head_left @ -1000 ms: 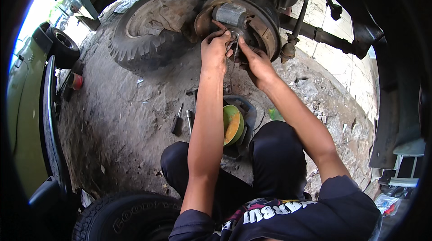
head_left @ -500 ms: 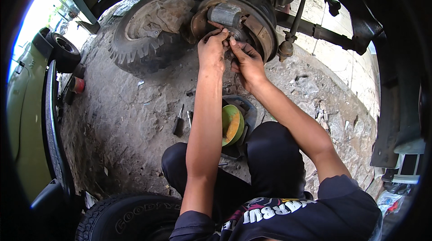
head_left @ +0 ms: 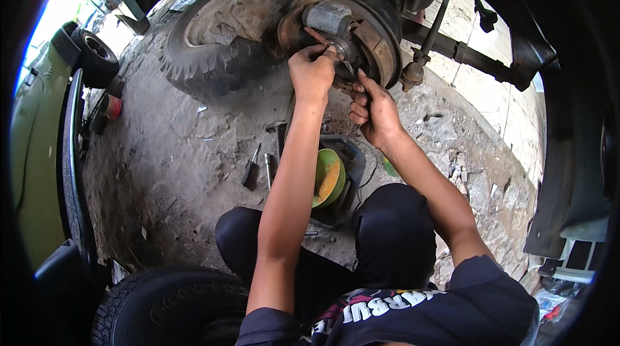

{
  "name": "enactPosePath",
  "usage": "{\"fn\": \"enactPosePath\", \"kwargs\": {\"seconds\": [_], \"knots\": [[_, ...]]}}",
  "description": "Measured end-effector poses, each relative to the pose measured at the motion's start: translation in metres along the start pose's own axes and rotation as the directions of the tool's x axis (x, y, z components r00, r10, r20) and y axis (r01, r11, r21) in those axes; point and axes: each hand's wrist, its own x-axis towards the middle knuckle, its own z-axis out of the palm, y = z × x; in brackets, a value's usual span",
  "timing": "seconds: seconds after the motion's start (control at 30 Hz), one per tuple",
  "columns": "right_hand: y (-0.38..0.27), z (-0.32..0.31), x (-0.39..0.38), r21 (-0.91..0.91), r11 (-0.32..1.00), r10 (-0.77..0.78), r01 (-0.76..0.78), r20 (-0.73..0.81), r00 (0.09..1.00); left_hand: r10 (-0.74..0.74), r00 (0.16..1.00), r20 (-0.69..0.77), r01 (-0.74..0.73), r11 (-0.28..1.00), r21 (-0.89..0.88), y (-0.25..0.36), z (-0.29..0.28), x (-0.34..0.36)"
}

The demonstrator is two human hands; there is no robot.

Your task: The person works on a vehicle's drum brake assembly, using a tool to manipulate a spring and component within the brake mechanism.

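In front of me is an opened drum brake assembly [head_left: 298, 18] with a curved, rusty brake shoe [head_left: 374, 41] on its right side. A grey metal cylinder [head_left: 327, 19] sits in its upper part. My left hand [head_left: 312, 76] is closed, its fingertips pinched at the lower middle of the assembly, beside a reddish-brown strip [head_left: 316, 35]. What it pinches is hidden. Just below and to the right, my right hand [head_left: 378, 112] is closed with curled fingers. A thin, light metal piece [head_left: 349, 67] shows between the two hands; whether either grips it is unclear.
A worn tyre [head_left: 210, 78] with a crumpled cloth [head_left: 242, 13] lies behind left. Below my hands, a green bowl [head_left: 330, 178] rests on a dark tray [head_left: 354, 164]. A screwdriver [head_left: 250, 168] and a socket tool [head_left: 268, 170] lie on the ground. Another tyre [head_left: 174, 310] is near my left knee.
My right hand has drawn down and right, away from my left fingertips. The left hand stays at the brake assembly. The whole view has shifted slightly, showing more of the tray.
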Motion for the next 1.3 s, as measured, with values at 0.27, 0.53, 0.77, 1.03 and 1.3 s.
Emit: {"fn": "enactPosePath", "kwargs": {"seconds": [0.27, 0.53, 0.77, 1.03, 1.3], "knots": [[-0.013, 0.005, -0.011, -0.438, 0.884, -0.222, 0.163, -0.087, 0.971, 0.266, 0.956, -0.124, -0.209, 0.914, 0.347, 0.005, -0.002, -0.008], [-0.027, -0.002, -0.009, -0.625, 0.746, -0.261, 0.229, 0.042, 0.964, 0.843, 0.338, 0.418, -0.922, 0.207, 0.328, 0.026, 0.022, 0.074], [-0.043, -0.010, -0.018, -0.690, 0.690, -0.214, 0.220, 0.096, 0.972, 0.901, 0.287, 0.326, -0.885, 0.120, 0.449, -0.001, 0.030, 0.067], [-0.036, -0.028, -0.019, -0.608, 0.734, -0.319, 0.303, 0.086, 0.944, 0.958, 0.285, 0.017, -0.886, 0.256, 0.387, -0.021, 0.052, 0.061], [-0.027, -0.029, -0.026, -0.544, 0.785, -0.323, 0.297, 0.050, 0.945, 0.957, 0.291, -0.011, -0.894, 0.276, 0.352, -0.027, 0.052, 0.064]]}}
